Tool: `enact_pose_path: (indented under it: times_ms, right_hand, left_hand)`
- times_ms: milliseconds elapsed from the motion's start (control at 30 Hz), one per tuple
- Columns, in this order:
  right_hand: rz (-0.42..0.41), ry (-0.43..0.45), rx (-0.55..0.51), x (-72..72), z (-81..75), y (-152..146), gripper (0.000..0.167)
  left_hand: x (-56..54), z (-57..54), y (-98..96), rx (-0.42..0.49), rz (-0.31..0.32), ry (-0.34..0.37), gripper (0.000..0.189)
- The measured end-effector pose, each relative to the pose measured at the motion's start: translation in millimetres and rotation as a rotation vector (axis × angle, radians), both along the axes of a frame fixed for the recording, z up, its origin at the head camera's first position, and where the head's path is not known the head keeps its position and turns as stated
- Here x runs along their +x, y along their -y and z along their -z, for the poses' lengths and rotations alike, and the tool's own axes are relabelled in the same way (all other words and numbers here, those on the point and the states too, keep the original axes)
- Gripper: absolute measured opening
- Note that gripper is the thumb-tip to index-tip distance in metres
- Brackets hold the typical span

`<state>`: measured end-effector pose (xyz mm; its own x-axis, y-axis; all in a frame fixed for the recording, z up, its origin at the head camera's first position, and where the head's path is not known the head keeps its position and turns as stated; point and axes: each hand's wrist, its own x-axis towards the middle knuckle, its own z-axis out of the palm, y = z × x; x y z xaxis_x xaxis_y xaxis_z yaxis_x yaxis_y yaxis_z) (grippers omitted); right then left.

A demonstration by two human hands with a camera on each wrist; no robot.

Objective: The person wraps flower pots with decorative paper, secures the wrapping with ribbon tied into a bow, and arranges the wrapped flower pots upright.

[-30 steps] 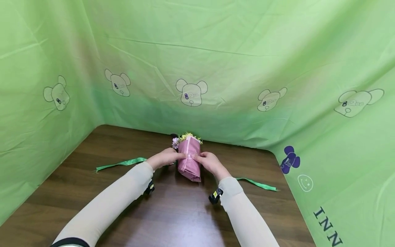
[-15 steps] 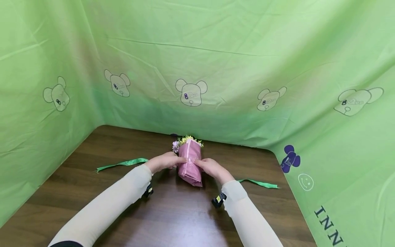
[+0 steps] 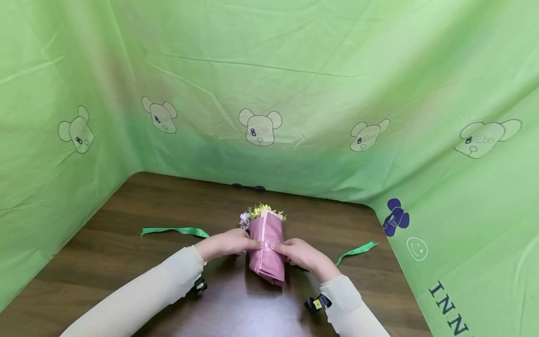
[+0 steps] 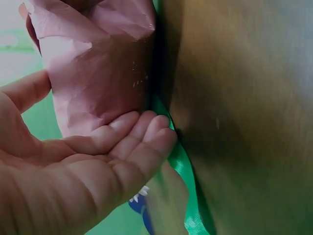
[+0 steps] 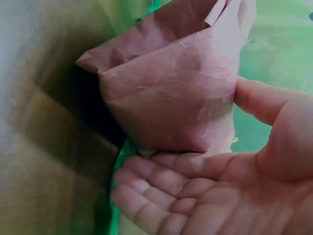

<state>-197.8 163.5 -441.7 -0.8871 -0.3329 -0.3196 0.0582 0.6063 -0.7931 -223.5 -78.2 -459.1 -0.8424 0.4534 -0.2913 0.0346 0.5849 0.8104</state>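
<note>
A small bouquet wrapped in pink paper [image 3: 271,229] lies near the middle of the wooden table, yellow and lilac flowers [image 3: 261,210] showing at its far end. My left hand [image 3: 229,243] grips its left side, thumb on top and fingers low along the side. The right hand [image 3: 305,255] holds the opposite side in the same way, and the thumb tips nearly meet over the paper. A green ribbon [image 3: 177,230] passes beneath the bouquet and comes out on both sides. In both wrist views, the fingertips are right at the ribbon [image 4: 182,164] beside the folded paper base [image 5: 166,93].
Green printed cloth [image 3: 261,164] hangs along the back and both sides of the table [image 3: 202,196]. Black wrist cameras [image 3: 317,303] are strapped under the cream sleeves [image 3: 143,290].
Both hands have brought the bouquet toward me and slightly right. The ribbon has shifted with it; its left end slid right and its right end now slants upward in view.
</note>
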Motion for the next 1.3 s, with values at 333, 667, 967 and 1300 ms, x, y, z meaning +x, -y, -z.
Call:
enact_pose_path:
  times_ms: [333,667,967,1300]
  right_hand:
    - [0.118,-0.219,0.067,12.9,5.2,-1,0.052]
    - [-0.065,-0.734,0.094,19.7,0.5,15,0.016]
    - [-0.099,-0.712,0.152,19.9,-8.7,17,0.014]
    - [-0.114,-0.754,0.196,22.5,-10.2,22,0.014]
  left_hand:
    - [18.1,-3.8,-5.5,-0.019,-0.002,0.013,0.052]
    - [13.3,-2.4,-3.4,0.022,0.016,0.063,0.043]
    - [12.0,0.8,18.7,0.083,0.019,-0.018,0.038]
    - [13.9,-8.2,150.0,-0.136,-0.221,-0.382,0.03]
